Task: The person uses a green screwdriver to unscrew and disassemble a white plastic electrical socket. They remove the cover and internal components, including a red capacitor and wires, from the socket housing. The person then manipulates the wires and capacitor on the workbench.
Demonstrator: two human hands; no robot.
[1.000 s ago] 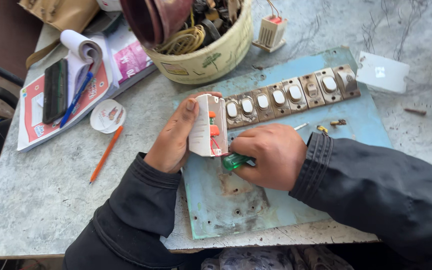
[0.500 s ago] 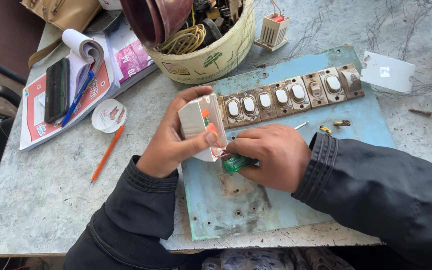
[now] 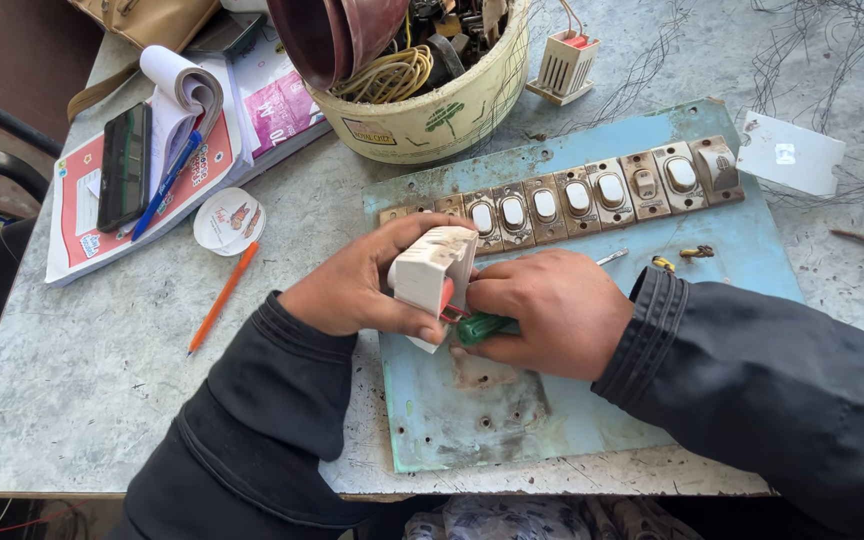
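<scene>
Gripping a small white switch block (image 3: 432,272), the left hand (image 3: 367,285) has its fingers wrapped over the far side and its thumb pressed along the near edge, so the fingers are clamped firmly on the block. It sits tilted on its side between the two hands, just above the near left part of a worn blue board (image 3: 572,400). The right hand (image 3: 552,310) is curled shut around a green-handled screwdriver (image 3: 482,327), whose tip is hidden against the block's underside where a bit of orange shows.

Judging by its look, the block is light, hard plastic: stiff, a little slick, and likely to crack if squeezed on its thin edges. Its broad flat sides seem the safest place to hold, as the left hand does now.

Beyond the hands, a row of beige switches (image 3: 562,200) runs across the far side of the board, rising toward the right. A few loose screws (image 3: 697,252) lie just near that row on the right. Farther off, a cream tub (image 3: 432,110) full of wires and parts stands at the far edge, with a small white vented part (image 3: 564,65) just to its right. A white plate (image 3: 790,153) lies to the far right. On the left of the grey table (image 3: 82,400) lie an orange pencil (image 3: 222,297), a round lid (image 3: 229,221), and a notebook (image 3: 142,190) with a phone (image 3: 124,165) and blue pen (image 3: 165,185) on top.
</scene>
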